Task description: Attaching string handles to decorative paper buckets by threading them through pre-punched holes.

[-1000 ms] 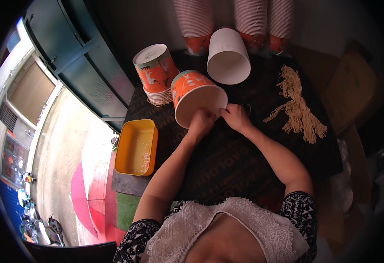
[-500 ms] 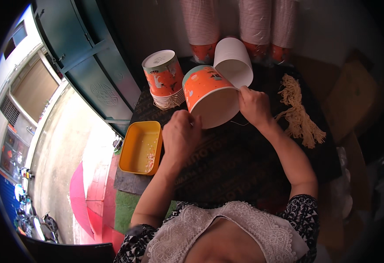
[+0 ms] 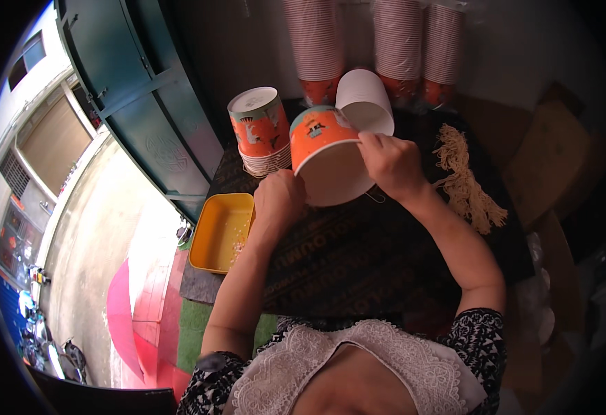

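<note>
An orange paper bucket [image 3: 323, 135] with a grey-green band and printed figures is tilted in front of me, its white inside facing me. My left hand [image 3: 280, 199] is closed at the left side of its rim, the fingertips mostly hidden. On the right, my right hand [image 3: 394, 166] grips the rim. A thin cord [image 3: 376, 198] shows below the bucket near my right hand. Just left stands an upside-down stack of matching buckets [image 3: 258, 128], with cords around the lower rims. Behind my right hand, white paper buckets [image 3: 364, 97], nested together, lie tipped on their side.
A yellow plastic tub [image 3: 213, 235] holding small pale bits sits at the dark table's [image 3: 358, 256] left edge. To the right lies a bundle of cream cords [image 3: 463, 180]. Tall plastic-wrapped bucket stacks [image 3: 396, 41] line the back wall. A green metal door [image 3: 151, 111] stands at left.
The held bucket has turned so different printed figures face up, and its mouth tips lower. My left hand has moved slightly up and left; my right hand has shifted a little left.
</note>
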A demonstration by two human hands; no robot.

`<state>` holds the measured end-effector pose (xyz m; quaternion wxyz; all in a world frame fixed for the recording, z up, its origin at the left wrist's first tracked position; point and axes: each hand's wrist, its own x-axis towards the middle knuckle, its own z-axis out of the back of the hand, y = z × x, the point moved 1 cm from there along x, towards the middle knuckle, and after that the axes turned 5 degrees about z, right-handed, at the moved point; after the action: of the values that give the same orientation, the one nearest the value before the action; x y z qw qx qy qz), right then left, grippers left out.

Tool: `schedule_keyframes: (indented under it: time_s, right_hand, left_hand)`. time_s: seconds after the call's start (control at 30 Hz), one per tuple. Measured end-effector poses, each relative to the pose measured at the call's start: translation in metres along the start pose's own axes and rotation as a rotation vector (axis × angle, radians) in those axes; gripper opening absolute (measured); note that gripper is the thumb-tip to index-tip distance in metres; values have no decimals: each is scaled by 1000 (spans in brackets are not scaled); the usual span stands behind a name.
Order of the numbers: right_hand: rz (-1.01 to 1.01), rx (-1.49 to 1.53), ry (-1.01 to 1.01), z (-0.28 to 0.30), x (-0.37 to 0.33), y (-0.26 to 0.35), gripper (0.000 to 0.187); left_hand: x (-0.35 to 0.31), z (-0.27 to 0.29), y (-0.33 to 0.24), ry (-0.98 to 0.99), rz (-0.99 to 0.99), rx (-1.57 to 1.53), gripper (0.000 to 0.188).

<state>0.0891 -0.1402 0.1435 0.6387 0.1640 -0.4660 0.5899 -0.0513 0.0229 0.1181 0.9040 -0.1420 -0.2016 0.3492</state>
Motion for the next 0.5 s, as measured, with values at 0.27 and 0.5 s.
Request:
schedule_keyframes:
  time_s: [0.27, 0.5]
  right_hand:
    - [-246, 392, -313, 19, 7, -6, 9]
    - [-267, 584, -109, -15, -8, 10, 10]
  left_hand:
    - [54, 10, 10, -361, -112, -856, 39]
    - [52, 14, -21, 204, 65, -1674, 30]
